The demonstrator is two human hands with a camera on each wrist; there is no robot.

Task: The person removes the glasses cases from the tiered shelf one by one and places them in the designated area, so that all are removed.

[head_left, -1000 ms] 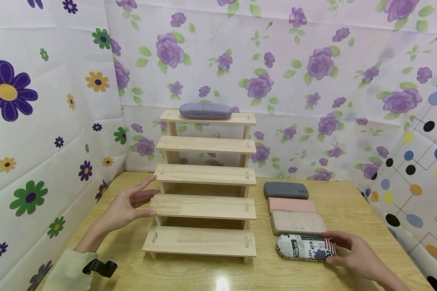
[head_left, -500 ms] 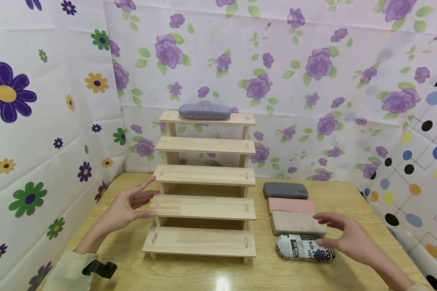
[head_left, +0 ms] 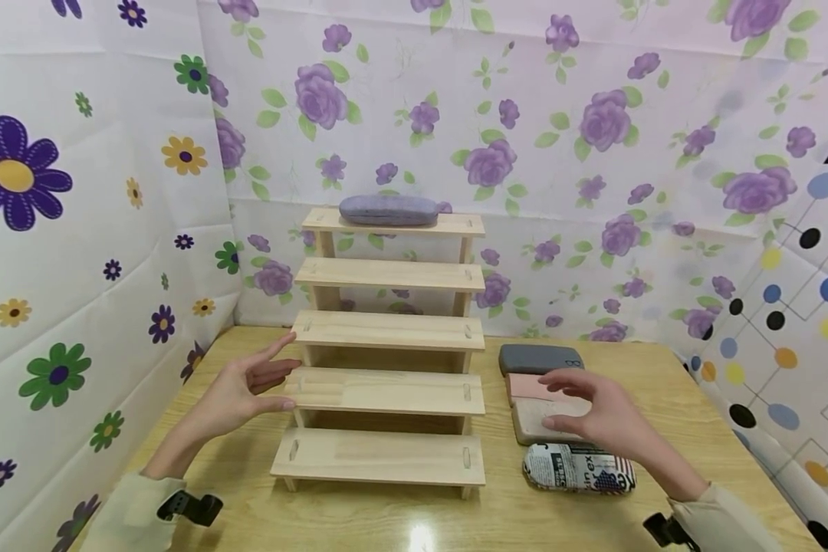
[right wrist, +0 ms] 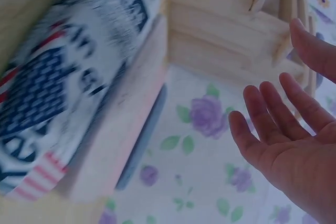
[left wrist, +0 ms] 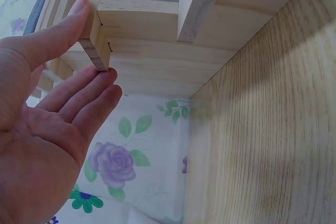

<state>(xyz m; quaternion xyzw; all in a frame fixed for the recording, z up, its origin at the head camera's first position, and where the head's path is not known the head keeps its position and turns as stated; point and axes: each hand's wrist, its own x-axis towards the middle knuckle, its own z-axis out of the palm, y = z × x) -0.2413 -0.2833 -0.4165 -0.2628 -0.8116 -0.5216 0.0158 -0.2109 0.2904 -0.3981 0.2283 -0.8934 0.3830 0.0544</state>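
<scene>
A stepped wooden rack (head_left: 386,392) stands on the table. My left hand (head_left: 238,391) holds its left side: the thumb lies at the front edge of the second-lowest shelf and the fingers at its rear end. In the left wrist view, the shelf end (left wrist: 97,51) lies between thumb and fingertips. My right hand (head_left: 596,406) hovers with loosely bent fingers and holds nothing. It overlaps a beige glasses case (head_left: 530,424) and a pink case (head_left: 524,386) in the head view. Nearest the front lies a newspaper-print glasses case (head_left: 569,469).
A dark grey glasses case (head_left: 534,359) lies behind the pink one. A purple-grey case (head_left: 389,210) rests on the rack's top shelf. The wooden table (head_left: 504,525) is bounded by a flowered rear backdrop (head_left: 545,138) and patterned side sheets.
My right hand has let go of the newspaper-print case's right end and moved up and left over the beige and pink cases. The left hand has stayed on the rack.
</scene>
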